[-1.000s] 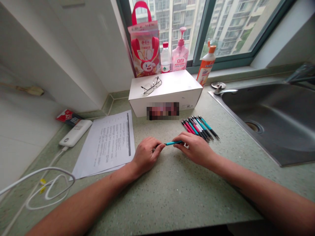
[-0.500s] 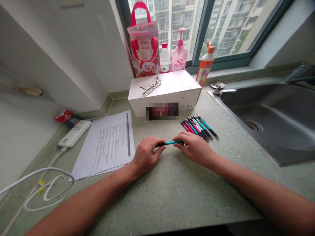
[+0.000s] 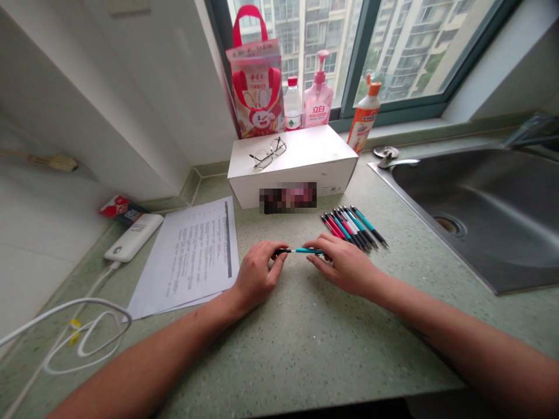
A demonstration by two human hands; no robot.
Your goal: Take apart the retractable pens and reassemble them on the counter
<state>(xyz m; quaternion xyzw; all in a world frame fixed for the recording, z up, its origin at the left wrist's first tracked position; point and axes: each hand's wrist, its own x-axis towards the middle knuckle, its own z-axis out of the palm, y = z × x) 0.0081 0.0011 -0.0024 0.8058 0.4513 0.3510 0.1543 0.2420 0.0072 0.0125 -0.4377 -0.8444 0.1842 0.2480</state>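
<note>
A teal ballpoint pen [image 3: 302, 250] lies crosswise between my two hands, just above the counter. My left hand [image 3: 257, 270] pinches its black grip end between thumb and fingers. My right hand [image 3: 345, 262] holds the teal barrel near the other end, which the fingers partly hide. Between the black grip and the teal barrel shows a short, thin, pale section. Several pens [image 3: 349, 227] in red, teal and white with black grips lie side by side just beyond my right hand.
Printed sheets [image 3: 192, 250] and a white power bank [image 3: 133, 237] with a cable lie at left. Behind stands a white box [image 3: 301, 151] bearing glasses [image 3: 268, 154], with bottles and a red-handled bag [image 3: 257, 87] beyond. The steel sink [image 3: 489, 221] is at right.
My left hand has shifted slightly left with the black grip, and a pale section now shows between grip and teal barrel. My right hand has barely moved.
</note>
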